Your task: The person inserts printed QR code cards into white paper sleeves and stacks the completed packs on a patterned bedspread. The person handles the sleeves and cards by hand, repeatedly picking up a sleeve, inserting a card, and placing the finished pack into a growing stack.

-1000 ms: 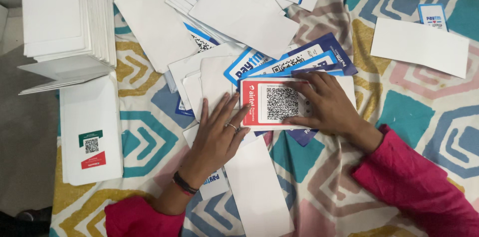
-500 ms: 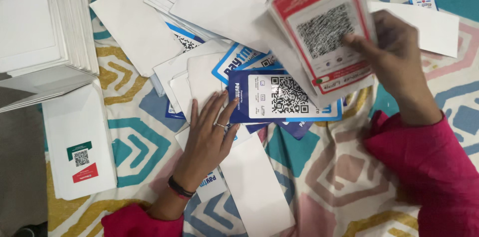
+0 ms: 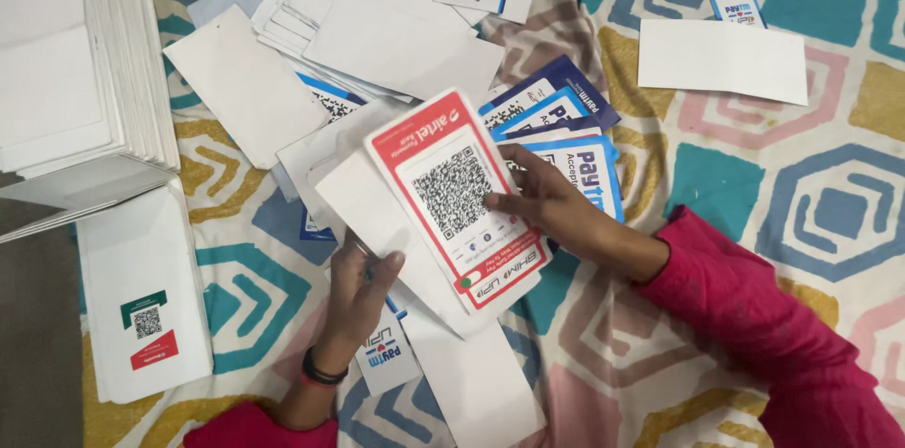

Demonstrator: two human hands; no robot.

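Note:
My right hand (image 3: 556, 207) grips the right edge of a red-bordered card with a square code (image 3: 454, 198), held tilted above the pile. Under it lies a plain white card (image 3: 377, 222), and my left hand (image 3: 363, 283) holds that white card from below, thumb on its face. Several blue-bordered code cards (image 3: 575, 141) lie fanned beneath my right hand on the patterned cloth. Both sleeves are pink; a dark band circles my left wrist.
A tall stack of white cards (image 3: 85, 80) stands at the left, with a white card bearing a small code sticker (image 3: 141, 297) below it. Loose white cards (image 3: 377, 24) spread across the top. One white card (image 3: 721, 59) lies apart at upper right.
The red-bordered card came down from the upper right to the pile's middle, now over a white card. My left hand shifted from pressing the blue card to gripping the white card.

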